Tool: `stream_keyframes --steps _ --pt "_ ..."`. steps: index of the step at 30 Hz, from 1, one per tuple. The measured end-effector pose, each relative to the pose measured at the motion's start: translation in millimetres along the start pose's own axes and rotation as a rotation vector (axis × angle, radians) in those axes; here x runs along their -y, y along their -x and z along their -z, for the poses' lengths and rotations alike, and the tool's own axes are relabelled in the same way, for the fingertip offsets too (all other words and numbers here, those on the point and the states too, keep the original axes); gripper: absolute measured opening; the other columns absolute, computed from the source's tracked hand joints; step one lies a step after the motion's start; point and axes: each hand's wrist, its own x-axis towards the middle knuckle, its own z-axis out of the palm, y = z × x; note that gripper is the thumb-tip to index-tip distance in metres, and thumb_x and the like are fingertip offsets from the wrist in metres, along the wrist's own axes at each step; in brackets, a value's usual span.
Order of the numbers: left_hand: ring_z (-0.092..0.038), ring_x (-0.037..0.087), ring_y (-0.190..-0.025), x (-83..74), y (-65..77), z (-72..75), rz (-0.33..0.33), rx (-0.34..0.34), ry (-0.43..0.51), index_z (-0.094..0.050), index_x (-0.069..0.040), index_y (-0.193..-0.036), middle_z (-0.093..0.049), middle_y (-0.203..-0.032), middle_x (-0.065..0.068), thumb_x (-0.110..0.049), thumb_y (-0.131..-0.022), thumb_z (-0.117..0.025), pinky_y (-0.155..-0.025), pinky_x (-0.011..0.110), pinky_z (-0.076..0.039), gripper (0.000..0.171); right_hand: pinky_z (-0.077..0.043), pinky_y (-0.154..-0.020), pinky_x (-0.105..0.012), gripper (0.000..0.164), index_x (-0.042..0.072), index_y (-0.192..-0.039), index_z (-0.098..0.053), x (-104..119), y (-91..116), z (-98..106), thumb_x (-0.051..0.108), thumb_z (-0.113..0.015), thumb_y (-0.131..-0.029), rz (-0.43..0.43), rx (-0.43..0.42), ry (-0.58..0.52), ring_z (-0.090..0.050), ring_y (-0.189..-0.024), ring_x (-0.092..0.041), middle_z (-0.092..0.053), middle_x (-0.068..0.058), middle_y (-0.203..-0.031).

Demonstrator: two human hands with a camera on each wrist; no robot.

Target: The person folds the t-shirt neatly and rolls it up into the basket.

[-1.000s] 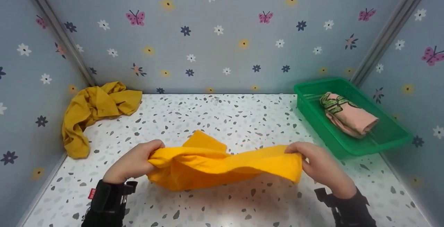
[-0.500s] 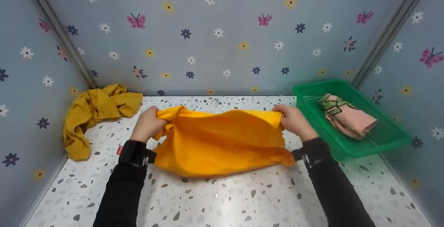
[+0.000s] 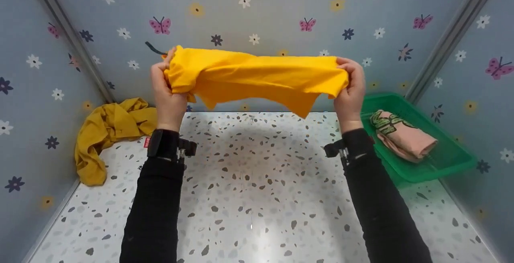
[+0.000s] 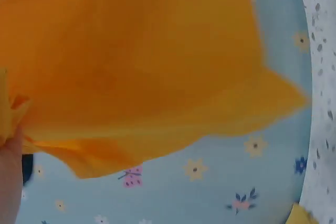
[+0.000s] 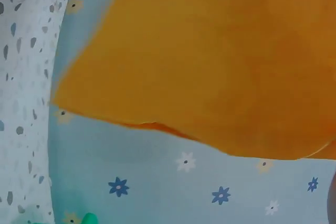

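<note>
I see left hand (image 3: 168,86) and right hand (image 3: 352,86) both gripping the yellow cloth (image 3: 257,70), just lifted higher above the table (image 3: 249,174); hangs free, likely easier to straighten.

The cloth (image 3: 257,70) is bright yellow, the bundle (image 3: 106,128) mustard, the basket (image 3: 445,172) green; the pink garment (image 3: 413,140) bears a green, possibly leafy print (image 3: 386,123). The table (image 3: 241,186) is white speckled grey, the wall (image 3: 277,18) flowered blue.

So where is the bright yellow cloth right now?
In the head view, the bright yellow cloth hangs between the left hand and the right hand, upper centre, in front of the flowered wall.
</note>
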Motion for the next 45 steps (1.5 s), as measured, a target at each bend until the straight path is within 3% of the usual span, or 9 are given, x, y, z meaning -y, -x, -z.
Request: stream_keyframes --steps 2,4,10,14,19,24,33,42,45 --pt "-0.037 0.013 -0.127 12.7 7.3 5.9 -0.034 0.068 -0.102 -0.042 -0.004 -0.104 -0.042 -0.139 0.001 0.009 -0.086 -0.053 -0.102 0.028 -0.031 0.025 -0.041 -0.091 -0.034 0.011 -0.005 -0.097 -0.054 -17.5 8.7 5.3 -0.009 -0.048 -0.089 -0.007 0.028 0.056 -0.049 -0.106 -0.023 -0.054 -0.013 -0.114" --pt "-0.044 0.016 -0.121 32.4 19.3 14.3 0.028 0.161 -0.256 -0.043 -0.006 -0.107 -0.045 -0.137 0.001 0.01 -0.084 -0.055 -0.097 0.03 -0.037 0.031 -0.041 -0.091 -0.033 0.013 -0.002 -0.099 -0.055 -39.5 21.4 11.2 -0.007 -0.049 -0.089 -0.104 0.117 0.148 -0.049 -0.104 -0.021 -0.054 -0.01 -0.113" --pt "-0.051 0.028 -0.093 93.6 72.9 37.8 0.509 0.664 -0.669 -0.044 -0.013 -0.12 -0.053 -0.115 0.012 0.005 -0.08 -0.056 -0.078 0.043 -0.045 0.045 -0.043 -0.081 -0.038 0.015 0.0 -0.104 -0.058 -92.9 77.2 25.0 0.001 -0.05 -0.092 -0.524 0.589 0.492 -0.05 -0.089 -0.026 -0.055 -0.013 -0.103" --pt "-0.049 0.028 -0.089 118.8 101.5 43.8 0.602 0.872 -0.796 -0.049 -0.009 -0.109 -0.053 -0.099 0.011 -0.007 -0.083 -0.06 -0.08 0.041 -0.038 0.028 -0.045 -0.078 -0.038 0.016 0.001 -0.103 -0.06 -109.8 108.6 27.2 0.001 -0.048 -0.092 -0.64 0.829 0.575 -0.051 -0.085 -0.027 -0.058 -0.013 -0.098" --pt "-0.049 0.028 -0.083 128.8 114.7 46.0 0.61 0.898 -0.834 -0.048 -0.01 -0.099 -0.051 -0.091 0.009 -0.011 -0.083 -0.061 -0.074 0.039 -0.037 0.021 -0.043 -0.08 -0.038 0.014 0.004 -0.099 -0.06 -116.2 129.0 30.7 0.002 -0.05 -0.09 -0.719 0.923 0.587 -0.05 -0.085 -0.025 -0.058 -0.01 -0.093" --pt "-0.048 0.028 -0.085 130.1 116.2 44.8 0.559 0.899 -0.835 -0.049 -0.01 -0.103 -0.052 -0.094 0.009 -0.017 -0.083 -0.062 -0.076 0.041 -0.037 0.025 -0.042 -0.08 -0.038 0.012 0.005 -0.098 -0.061 -116.4 134.3 35.2 0.007 -0.053 -0.089 -0.741 0.942 0.591 -0.05 -0.084 -0.025 -0.058 -0.008 -0.091" --pt "-0.049 0.028 -0.084 121.9 119.8 39.4 0.567 0.929 -0.905 -0.05 -0.006 -0.109 -0.054 -0.094 0.011 -0.017 -0.085 -0.059 -0.076 0.042 -0.039 0.028 -0.042 -0.08 -0.038 0.014 0.006 -0.1 -0.062 -116.4 140.2 40.1 0.013 -0.058 -0.088 -0.82 0.948 0.598 -0.05 -0.083 -0.025 -0.059 -0.008 -0.09" --pt "-0.052 0.027 -0.078 113.8 129.5 40.9 0.439 0.954 -0.972 -0.051 -0.006 -0.1 -0.054 -0.085 0.01 -0.01 -0.08 -0.06 -0.071 0.043 -0.042 0.022 -0.044 -0.074 -0.037 0.01 0.007 -0.092 -0.063 -100.4 144.1 46.0 0.011 -0.06 -0.084 -0.6 1.068 0.686 -0.052 -0.076 -0.022 -0.06 -0.004 -0.083" --pt "-0.051 0.026 -0.076 109.0 134.0 39.8 0.416 0.964 -0.976 -0.051 -0.007 -0.098 -0.053 -0.083 0.009 -0.008 -0.078 -0.06 -0.069 0.043 -0.042 0.022 -0.043 -0.072 -0.037 0.008 0.007 -0.09 -0.063 -93.1 145.7 49.6 0.008 -0.06 -0.083 -0.584 1.082 0.706 -0.052 -0.074 -0.022 -0.059 -0.004 -0.081"
